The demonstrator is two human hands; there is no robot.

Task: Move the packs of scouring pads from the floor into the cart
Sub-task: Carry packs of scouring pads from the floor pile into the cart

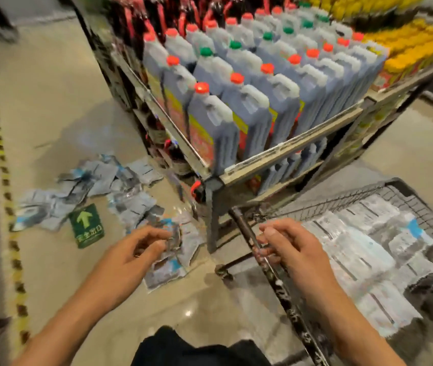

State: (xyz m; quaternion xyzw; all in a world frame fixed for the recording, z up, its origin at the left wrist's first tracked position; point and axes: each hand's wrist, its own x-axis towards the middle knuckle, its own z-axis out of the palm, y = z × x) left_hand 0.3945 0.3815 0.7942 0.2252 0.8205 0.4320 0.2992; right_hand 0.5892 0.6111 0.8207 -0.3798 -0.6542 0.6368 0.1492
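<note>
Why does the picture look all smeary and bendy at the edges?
In the head view, the wide lens bends the shelf rack and stretches the edges; motion blur smears the packs on the floor and both hands; ceiling lights leave shiny glare on the floor.

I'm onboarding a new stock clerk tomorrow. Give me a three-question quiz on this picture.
1. True or false: the cart already holds some packs of scouring pads.
2. Which hand is at the packs on the floor? A) left hand B) right hand
3. What colour is the arrow sticker on the floor?

Key: 1 true; 2 A; 3 green.
</note>
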